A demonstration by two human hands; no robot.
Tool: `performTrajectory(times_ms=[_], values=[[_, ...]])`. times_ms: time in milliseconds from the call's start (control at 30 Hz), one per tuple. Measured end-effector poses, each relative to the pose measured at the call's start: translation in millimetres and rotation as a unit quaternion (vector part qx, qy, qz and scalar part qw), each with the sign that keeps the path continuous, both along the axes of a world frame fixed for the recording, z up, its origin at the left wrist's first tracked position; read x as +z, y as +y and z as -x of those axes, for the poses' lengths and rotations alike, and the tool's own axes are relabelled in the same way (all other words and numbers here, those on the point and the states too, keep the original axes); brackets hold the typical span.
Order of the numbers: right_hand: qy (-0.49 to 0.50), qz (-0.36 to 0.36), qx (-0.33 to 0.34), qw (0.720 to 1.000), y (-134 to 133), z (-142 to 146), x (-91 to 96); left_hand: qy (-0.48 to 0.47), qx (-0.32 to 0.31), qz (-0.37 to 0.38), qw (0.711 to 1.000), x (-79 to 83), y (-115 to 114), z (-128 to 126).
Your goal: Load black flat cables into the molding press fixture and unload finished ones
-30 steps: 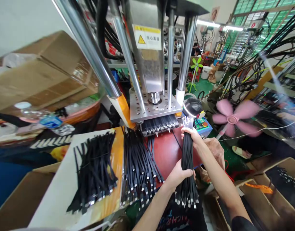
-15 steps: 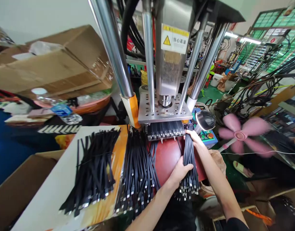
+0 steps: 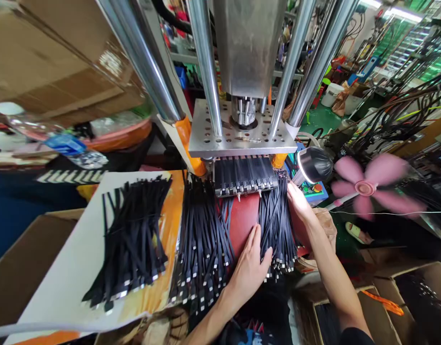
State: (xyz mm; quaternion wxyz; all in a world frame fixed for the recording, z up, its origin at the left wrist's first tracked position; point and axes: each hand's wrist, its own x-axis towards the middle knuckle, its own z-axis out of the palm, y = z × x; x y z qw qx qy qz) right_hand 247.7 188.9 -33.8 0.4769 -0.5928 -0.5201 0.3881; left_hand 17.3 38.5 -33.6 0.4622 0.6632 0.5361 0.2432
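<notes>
On the red work surface (image 3: 243,223), a bundle of flat black cables (image 3: 278,230) with metal plugs lies spread out right of the fixture. My left hand (image 3: 249,263) is at its lower left side, fingers stretched and thumb apart against the cables. Along the bundle's upper right edge, my right hand (image 3: 298,202) rests with straight fingers, partly hidden behind the cables. A metal fixture (image 3: 245,176) holds several black cables in a row, plugs facing me, under the press plate (image 3: 220,143).
More black cables lie in a middle pile (image 3: 204,239) and a left pile (image 3: 134,235) on a white board (image 3: 67,254). A black lamp (image 3: 316,164) and a pink fan (image 3: 365,188) stand at right. Steel columns (image 3: 156,81) frame the press. Cardboard boxes (image 3: 378,306) sit lower right.
My hands have let go of the cable bundle, which now lies spread wider on the surface. My view has tilted down and moved closer to the press.
</notes>
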Motion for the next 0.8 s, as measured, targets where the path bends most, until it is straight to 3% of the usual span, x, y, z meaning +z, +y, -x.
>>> performTrajectory(times_ms=[100, 200, 267, 367, 467, 600, 700, 800], values=[[-0.043, -0.015, -0.031, 0.998, -33.9, -7.2, 19.5, 0.02, -0.015, -0.001, 1.0, 4.1, -7.7, 12.8], [-0.106, -0.094, -0.043, 0.989, -42.1, 2.4, 44.0, 0.008, 0.005, -0.005, 1.0, 6.9, -16.5, 26.6], [-0.159, -0.136, 0.009, 0.978, -26.5, 17.2, 57.6, -0.006, 0.022, -0.013, 1.0, 10.1, -21.5, 36.5], [-0.275, -0.165, 0.096, 0.942, 21.9, 47.7, 69.7, -0.032, 0.035, -0.008, 0.999, 16.7, -27.9, 52.1], [-0.351, -0.163, 0.112, 0.915, 78.1, 80.4, 73.5, -0.067, 0.051, 0.005, 0.996, 20.0, -35.5, 67.4], [-0.355, -0.171, 0.122, 0.911, 131.1, 111.6, 76.1, -0.157, 0.075, 0.027, 0.984, 15.3, -47.3, 83.8], [-0.357, -0.19, 0.143, 0.903, 146.1, 121.5, 82.4, -0.19, 0.11, 0.039, 0.975, 10.4, -54.5, 91.8], [-0.372, -0.2, 0.131, 0.897, 131.9, 122.4, 89.3, -0.201, 0.126, 0.044, 0.971, 7.6, -60.6, 98.3]])
